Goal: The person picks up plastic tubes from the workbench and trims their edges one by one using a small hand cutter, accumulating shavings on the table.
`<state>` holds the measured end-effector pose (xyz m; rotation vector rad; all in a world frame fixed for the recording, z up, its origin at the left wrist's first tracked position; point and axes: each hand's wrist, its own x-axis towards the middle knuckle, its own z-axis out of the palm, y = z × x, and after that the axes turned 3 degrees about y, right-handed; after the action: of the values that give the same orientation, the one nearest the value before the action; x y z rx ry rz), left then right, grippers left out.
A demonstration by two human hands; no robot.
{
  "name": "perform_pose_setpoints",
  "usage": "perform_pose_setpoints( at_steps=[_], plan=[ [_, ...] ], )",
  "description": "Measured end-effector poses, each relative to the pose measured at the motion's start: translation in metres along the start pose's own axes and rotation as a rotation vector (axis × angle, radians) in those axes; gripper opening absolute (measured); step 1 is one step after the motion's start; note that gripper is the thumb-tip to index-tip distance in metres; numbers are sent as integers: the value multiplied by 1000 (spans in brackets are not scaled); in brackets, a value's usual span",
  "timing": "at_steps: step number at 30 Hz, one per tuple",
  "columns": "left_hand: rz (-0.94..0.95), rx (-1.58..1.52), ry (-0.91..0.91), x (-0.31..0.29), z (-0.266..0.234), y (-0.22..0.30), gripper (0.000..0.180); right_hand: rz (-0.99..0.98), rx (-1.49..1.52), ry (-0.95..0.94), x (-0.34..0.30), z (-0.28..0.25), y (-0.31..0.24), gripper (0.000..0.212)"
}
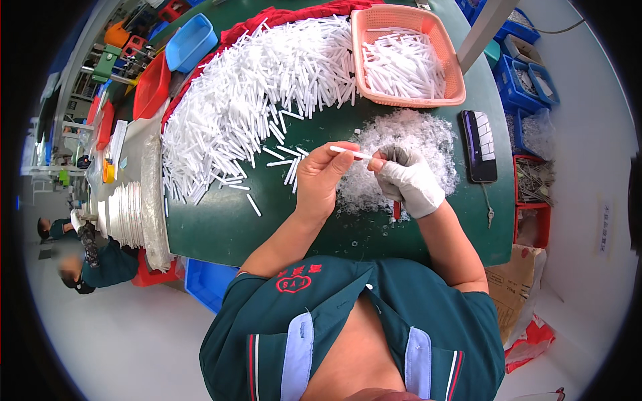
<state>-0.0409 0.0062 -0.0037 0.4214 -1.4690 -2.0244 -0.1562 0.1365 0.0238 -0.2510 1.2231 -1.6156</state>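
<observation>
Green table holds white pile, basket, clear scraps. L hand pinches 1 tube, gloved R hand nips its R end; tube's btwn hands, above scraps' L side. Can't tell if R palm also grips red bit. Risk, prob.: weak L pinch = tube drops in scraps; hard R squeeze = bent end.

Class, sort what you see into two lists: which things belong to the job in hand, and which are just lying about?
Seemingly part of the job:
Held white stick
Heaped white sticks
White glove
Orange basket
Translucent scraps

Apparently just lying about:
Phone
Small key
Blue basin
</observation>
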Motion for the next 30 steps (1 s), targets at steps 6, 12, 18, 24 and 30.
perform_pose_setpoints(
  at_steps=[6, 12, 18, 24, 30],
  plan=[
    [-60, -145, 80, 5, -14, -3, 17, -93, -228, 118, 1, -7, -2, 15],
    [-92, -140, 70, 4, -16, -4, 17, -74, -261, 119, 0, -4, -3, 17],
    [-131, -132, 5, 4, -14, 0, 16, -428, -957, 156, -3, 5, 0, 29],
    [-255, -136, -127, 8, -13, 10, 16, -607, -1210, 80, -4, 7, -4, 34],
    [-333, -123, -171, 7, -12, 10, 22, -889, -1270, 64, 1, 8, 5, 37]
  ],
)
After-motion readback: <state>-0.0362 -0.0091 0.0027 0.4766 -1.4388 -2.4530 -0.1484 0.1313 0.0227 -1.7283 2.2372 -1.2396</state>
